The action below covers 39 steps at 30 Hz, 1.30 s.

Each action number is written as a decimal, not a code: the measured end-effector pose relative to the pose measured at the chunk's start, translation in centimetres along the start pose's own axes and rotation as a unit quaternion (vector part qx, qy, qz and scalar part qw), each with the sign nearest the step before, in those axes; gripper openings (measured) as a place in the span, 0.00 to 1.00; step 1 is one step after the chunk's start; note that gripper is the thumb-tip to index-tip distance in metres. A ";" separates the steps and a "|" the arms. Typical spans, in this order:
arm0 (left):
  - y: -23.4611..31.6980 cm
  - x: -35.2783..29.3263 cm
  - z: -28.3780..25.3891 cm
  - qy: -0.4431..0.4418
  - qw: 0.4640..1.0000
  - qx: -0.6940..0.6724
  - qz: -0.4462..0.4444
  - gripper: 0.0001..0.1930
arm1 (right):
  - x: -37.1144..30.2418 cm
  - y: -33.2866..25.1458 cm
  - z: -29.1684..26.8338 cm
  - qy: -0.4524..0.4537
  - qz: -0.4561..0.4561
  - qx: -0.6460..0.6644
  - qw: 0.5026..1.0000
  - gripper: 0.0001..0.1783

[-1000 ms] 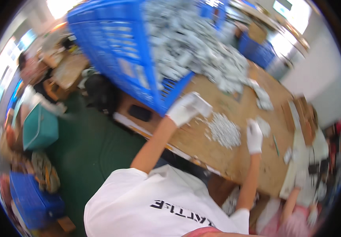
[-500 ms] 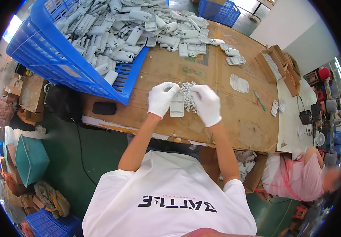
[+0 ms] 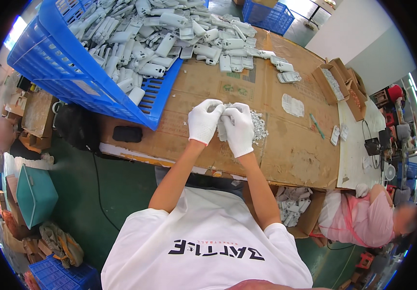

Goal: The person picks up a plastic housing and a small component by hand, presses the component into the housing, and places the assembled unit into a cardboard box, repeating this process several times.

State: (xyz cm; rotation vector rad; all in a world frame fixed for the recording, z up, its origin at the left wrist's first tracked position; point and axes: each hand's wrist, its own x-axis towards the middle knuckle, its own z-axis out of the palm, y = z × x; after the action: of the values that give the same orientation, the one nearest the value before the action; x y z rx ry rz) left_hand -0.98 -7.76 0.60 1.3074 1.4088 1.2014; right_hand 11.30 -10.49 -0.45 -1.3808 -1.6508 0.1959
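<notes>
Both hands wear white knit gloves and meet over the cardboard-topped table. My left hand (image 3: 203, 120) is closed on a white plastic shell (image 3: 222, 130), which shows only as a strip between the two gloves. My right hand (image 3: 239, 128) lies against the shell's other side, its fingers bent and pressed together near the top edge. What those fingertips pinch is hidden. A heap of tiny white plastic pieces (image 3: 259, 126) spreads beside and behind my right hand.
A tipped blue crate (image 3: 87, 72) spills many white plastic shells (image 3: 167, 43) across the table's far left. A black pouch (image 3: 127, 134) lies left. To the right are a green pen-like tool (image 3: 317, 125) and cardboard boxes (image 3: 331, 83). A person in pink (image 3: 358, 212) sits at right.
My right hand has moved left and down from the heap of pieces to the shell. My left hand has shifted slightly right, and the shell is now mostly covered by the gloves.
</notes>
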 end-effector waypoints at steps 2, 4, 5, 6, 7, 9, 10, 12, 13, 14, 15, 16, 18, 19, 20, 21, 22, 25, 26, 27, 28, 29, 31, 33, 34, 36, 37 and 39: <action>0.2 -0.4 0.0 -0.004 1.000 -0.008 0.007 0.09 | -0.1 0.3 -0.1 -0.008 0.021 0.024 0.999 0.09; 0.4 -0.6 -0.1 -0.027 0.999 -0.030 0.018 0.10 | 0.3 0.8 -0.2 -0.011 0.038 0.047 0.998 0.10; 0.6 -0.8 -0.2 -0.035 0.999 -0.021 0.018 0.10 | 0.3 1.3 -0.3 -0.020 0.112 0.094 0.989 0.12; 1.1 -1.2 -0.2 -0.046 0.999 -0.012 0.017 0.10 | 0.2 1.7 -0.6 -0.029 0.187 0.139 0.972 0.15; 1.2 -1.3 -0.2 -0.052 0.998 -0.025 0.016 0.10 | 0.5 2.3 -0.8 -0.035 0.191 0.170 0.966 0.17; 0.7 -1.0 0.0 -0.054 0.997 -0.061 -0.002 0.10 | 0.7 2.4 -1.1 -0.060 0.180 0.142 0.971 0.17; 0.4 -0.8 0.1 -0.054 0.994 -0.097 -0.023 0.10 | 0.8 2.1 -1.3 -0.089 0.170 0.115 0.975 0.16; 0.2 -0.6 0.3 -0.053 0.995 -0.082 -0.038 0.11 | 0.9 1.7 -1.4 -0.083 0.168 0.101 0.977 0.15; 0.3 -0.4 0.4 -0.052 0.995 -0.067 -0.052 0.11 | 0.9 1.6 -1.4 -0.076 0.165 0.087 0.980 0.15; 0.0 -0.1 0.6 -0.054 0.995 -0.067 -0.053 0.11 | 0.9 1.8 -1.2 -0.075 0.167 0.086 0.979 0.15; -0.4 0.1 0.8 -0.075 0.994 -0.065 -0.041 0.13 | 0.9 2.2 -0.9 -0.065 0.167 0.080 0.980 0.15; -0.7 0.3 0.9 -0.096 0.993 -0.063 -0.029 0.15 | 0.9 2.4 -0.7 -0.056 0.168 0.074 0.981 0.14; -1.3 0.3 0.8 -0.110 0.993 -0.030 0.013 0.18 | 1.1 2.8 -0.6 -0.056 0.169 0.081 0.981 0.15; -1.4 0.3 0.8 -0.123 0.991 0.002 0.056 0.22 | 1.2 2.9 -0.7 -0.058 0.168 0.088 0.980 0.15; -1.4 0.3 0.7 -0.127 0.990 0.002 0.058 0.22 | 1.4 3.3 -0.8 -0.053 0.169 0.087 0.980 0.15; -1.3 0.3 0.5 -0.140 0.987 0.002 0.075 0.23 | 1.6 3.7 -0.8 -0.056 0.152 0.111 0.980 0.16; -1.0 0.4 0.3 -0.152 0.984 0.001 0.093 0.25 | 1.8 4.0 -0.9 -0.058 0.134 0.136 0.980 0.17; 1.1 0.9 -0.6 -0.162 0.968 0.123 0.146 0.25 | 3.0 3.6 -1.9 -0.097 0.157 0.201 0.962 0.20; 0.8 1.4 -0.4 -0.161 0.968 0.124 0.148 0.25 | 3.5 3.6 -1.9 -0.095 0.155 0.202 0.962 0.20; 0.6 2.1 -0.1 -0.124 0.958 0.142 0.218 0.26 | 4.1 3.5 -2.0 -0.093 0.128 0.189 0.969 0.19; 0.5 2.7 0.2 -0.085 0.941 0.158 0.287 0.26 | 4.7 3.4 -2.0 -0.090 0.101 0.176 0.975 0.19; 0.3 3.2 0.3 -0.073 0.925 0.197 0.316 0.27 | 5.0 4.0 -1.3 -0.060 0.066 0.153 0.984 0.20; 0.3 4.0 0.7 -0.044 0.889 0.234 0.392 0.27 | 5.2 4.4 -0.4 0.001 0.012 0.090 0.996 0.20; 0.3 4.5 0.8 -0.014 0.845 0.269 0.462 0.27 | 5.5 4.3 0.1 0.058 -0.039 0.028 0.997 0.20; 0.2 4.6 0.5 0.003 0.837 0.315 0.448 0.26 | 5.6 3.9 0.1 0.068 -0.058 0.004 0.996 0.19; 0.1 5.1 0.2 0.020 0.826 0.362 0.432 0.25 | 5.9 3.8 0.1 0.079 -0.077 -0.018 0.994 0.18; 0.2 5.5 0.0 0.009 0.823 0.343 0.452 0.24 | 6.1 4.1 -0.2 0.060 -0.097 -0.036 0.993 0.17; 0.4 6.0 -0.1 -0.014 0.818 0.304 0.488 0.23 | 6.2 4.3 -0.2 0.040 -0.113 -0.053 0.991 0.15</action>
State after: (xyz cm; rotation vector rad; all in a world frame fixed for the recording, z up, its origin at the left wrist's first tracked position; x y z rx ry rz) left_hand -1.58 -1.79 1.12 2.6993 1.1134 1.3554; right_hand 14.95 -3.89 0.29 -1.2497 -1.7552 -0.0805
